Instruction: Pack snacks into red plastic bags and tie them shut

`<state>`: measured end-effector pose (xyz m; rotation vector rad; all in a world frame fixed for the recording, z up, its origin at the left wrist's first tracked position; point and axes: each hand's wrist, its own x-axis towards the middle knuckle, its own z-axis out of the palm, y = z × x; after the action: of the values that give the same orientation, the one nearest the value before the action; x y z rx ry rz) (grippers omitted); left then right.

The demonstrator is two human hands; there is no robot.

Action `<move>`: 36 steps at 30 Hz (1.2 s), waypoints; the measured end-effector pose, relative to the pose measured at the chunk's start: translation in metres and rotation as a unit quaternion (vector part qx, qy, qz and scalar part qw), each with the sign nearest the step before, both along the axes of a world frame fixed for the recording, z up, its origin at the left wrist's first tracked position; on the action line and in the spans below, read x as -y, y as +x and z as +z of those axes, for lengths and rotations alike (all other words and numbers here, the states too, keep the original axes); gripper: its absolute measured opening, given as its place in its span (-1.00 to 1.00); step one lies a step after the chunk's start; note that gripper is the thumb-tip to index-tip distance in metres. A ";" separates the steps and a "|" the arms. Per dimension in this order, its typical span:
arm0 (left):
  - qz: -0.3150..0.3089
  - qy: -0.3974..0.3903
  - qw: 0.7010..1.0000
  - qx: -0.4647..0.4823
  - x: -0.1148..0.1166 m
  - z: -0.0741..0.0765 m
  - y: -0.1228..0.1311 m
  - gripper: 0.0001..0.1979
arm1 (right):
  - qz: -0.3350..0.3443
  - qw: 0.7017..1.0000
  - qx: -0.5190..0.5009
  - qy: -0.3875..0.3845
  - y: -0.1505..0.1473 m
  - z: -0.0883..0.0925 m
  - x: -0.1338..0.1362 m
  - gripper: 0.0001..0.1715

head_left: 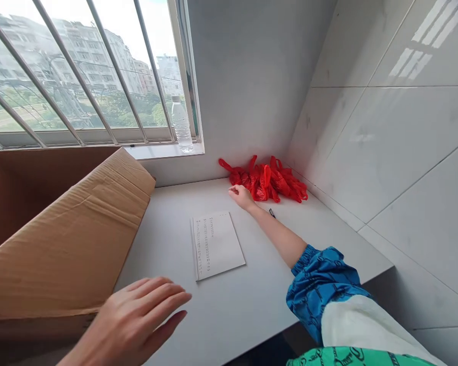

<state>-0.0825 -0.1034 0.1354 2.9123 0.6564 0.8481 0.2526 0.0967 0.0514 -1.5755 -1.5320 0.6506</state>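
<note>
My left hand (137, 320) hovers in the lower left, fingers stretched out and holding nothing, beside the open cardboard box (80, 244). My right hand (242, 197) reaches across the white table (168, 213), its fingers curled together with nothing visible in them. Just behind it lies a heap of red plastic bags (280, 183) with knotted, bunched handles; I cannot tell whether the hand touches them. Between my hands rests a white booklet (219, 246) bearing columns of small printed or written marks. A dark pen (272, 213) lies partly hidden by my right forearm.
A clear plastic bottle (182, 124) stands on the window sill (156, 151), in front of a barred window. The box takes up the left side, one flap folded outward. A tiled wall (412, 178) bounds the table on the right.
</note>
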 end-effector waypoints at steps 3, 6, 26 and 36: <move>-0.013 -0.064 0.996 -0.057 -0.025 -0.042 0.020 -0.82 | -0.057 0.998 0.033 -0.016 0.003 0.004 -0.031 -0.57; 0.038 -0.166 0.985 -0.024 -0.050 -0.080 0.032 -0.75 | -0.092 0.993 0.050 -0.050 0.003 -0.004 -0.043 -0.55; 0.090 -0.472 0.857 0.186 -0.074 -0.115 0.027 -0.60 | 0.078 0.948 -0.270 0.147 0.009 0.075 0.044 -0.61; 0.238 -0.406 0.813 0.342 -0.079 -0.087 0.031 -0.55 | 0.257 0.912 -0.317 -0.035 0.009 0.026 0.113 -0.49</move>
<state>-0.0516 -0.0241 0.0480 1.5443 1.2631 1.1670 0.2620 -0.0167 0.0769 -0.8485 -1.4073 1.3703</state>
